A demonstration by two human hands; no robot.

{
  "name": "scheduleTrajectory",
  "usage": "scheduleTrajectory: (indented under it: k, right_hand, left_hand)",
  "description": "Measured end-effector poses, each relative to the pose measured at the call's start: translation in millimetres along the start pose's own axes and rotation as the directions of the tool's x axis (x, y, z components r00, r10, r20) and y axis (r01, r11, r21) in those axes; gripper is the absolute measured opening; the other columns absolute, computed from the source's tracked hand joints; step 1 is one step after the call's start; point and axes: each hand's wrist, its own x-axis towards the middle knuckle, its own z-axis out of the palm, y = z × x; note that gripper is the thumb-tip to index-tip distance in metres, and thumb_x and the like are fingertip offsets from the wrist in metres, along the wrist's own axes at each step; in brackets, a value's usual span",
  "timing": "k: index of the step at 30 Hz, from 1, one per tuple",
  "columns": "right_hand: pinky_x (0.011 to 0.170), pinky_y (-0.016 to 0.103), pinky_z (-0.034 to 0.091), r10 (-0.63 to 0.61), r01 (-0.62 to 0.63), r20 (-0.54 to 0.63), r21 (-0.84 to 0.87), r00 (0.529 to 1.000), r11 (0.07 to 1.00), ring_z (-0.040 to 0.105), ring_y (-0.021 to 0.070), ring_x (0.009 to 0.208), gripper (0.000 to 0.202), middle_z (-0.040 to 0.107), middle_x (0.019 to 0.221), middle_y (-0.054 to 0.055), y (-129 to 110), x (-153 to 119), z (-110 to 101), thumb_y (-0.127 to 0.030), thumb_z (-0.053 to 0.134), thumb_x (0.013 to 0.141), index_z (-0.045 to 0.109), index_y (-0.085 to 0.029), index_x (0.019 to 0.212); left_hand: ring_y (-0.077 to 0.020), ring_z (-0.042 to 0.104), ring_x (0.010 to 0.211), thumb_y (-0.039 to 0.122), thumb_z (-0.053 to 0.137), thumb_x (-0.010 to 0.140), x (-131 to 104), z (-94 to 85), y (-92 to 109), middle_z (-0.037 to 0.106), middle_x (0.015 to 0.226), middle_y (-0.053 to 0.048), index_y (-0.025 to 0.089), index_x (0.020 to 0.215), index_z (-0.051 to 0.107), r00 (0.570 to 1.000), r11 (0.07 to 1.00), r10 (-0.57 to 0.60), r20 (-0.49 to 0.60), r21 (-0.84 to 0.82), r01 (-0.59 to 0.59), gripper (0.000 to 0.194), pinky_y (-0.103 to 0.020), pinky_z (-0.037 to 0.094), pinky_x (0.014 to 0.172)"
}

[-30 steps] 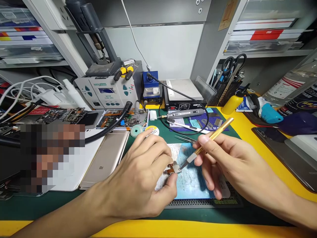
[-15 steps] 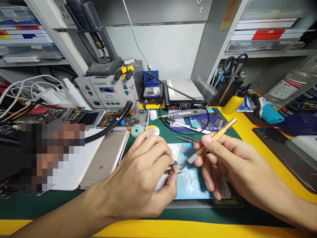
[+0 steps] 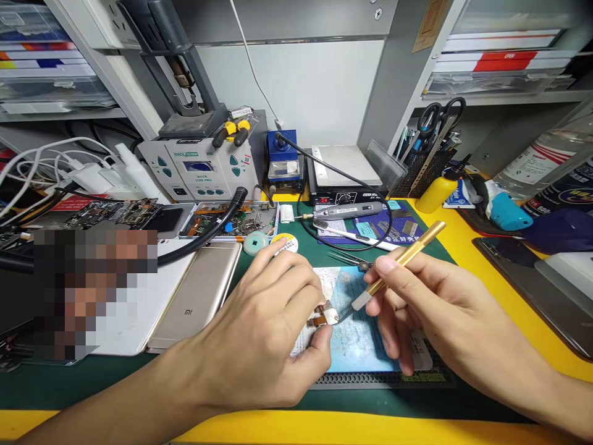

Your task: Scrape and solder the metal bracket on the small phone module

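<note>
My left hand [image 3: 273, 327] is closed on a small electronic part [image 3: 330, 314] with a silvery metal face and copper-brown flex ribbon. The fingers cover much of that part. In my right hand [image 3: 417, 296] is a gold-handled craft knife [image 3: 407, 256], gripped like a pen and slanting down to the left. Its blade [image 3: 343, 316] reaches the right edge of the small part; whether it cuts in cannot be seen. Beneath both hands lies a blue-and-white sheet [image 3: 356, 346] on a dark mat. A pair of tweezers [image 3: 347, 258] rests just behind my right fingertips.
A gold phone [image 3: 197, 296] lies left of my left hand. Behind are a tray of circuit boards [image 3: 217, 219], a hot-air station [image 3: 194, 170] with a black hose, a heating plate [image 3: 345, 167], a toothbrush [image 3: 352, 235] and a yellow bottle [image 3: 435, 194]. A dark phone [image 3: 532, 290] lies at right.
The small part has turned slightly in my left fingers, showing more of its ribbon. The knife tip has shifted a little lower along its edge. Both hands stay nearly in place.
</note>
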Motion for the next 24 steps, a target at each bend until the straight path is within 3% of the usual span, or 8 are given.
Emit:
scheduleTrajectory:
  k: [24]
  right_hand:
    - [0.032,0.016,0.043,0.029,-0.03,-0.02,-0.06,0.999,0.998,0.057,0.0109,0.03,0.054,0.067,0.044,0.001,-1.9,0.8,-0.3,-0.07,0.062,0.092,0.064,-0.02,0.073]
  left_hand:
    - [-0.0239,0.06,0.096,0.014,0.063,0.088,-0.2,0.5,-0.9,0.065,0.092,-0.009,0.012,0.094,0.067,0.998,0.996,-0.047,0.036,-0.08,0.049,0.008,-0.052,0.042,0.112]
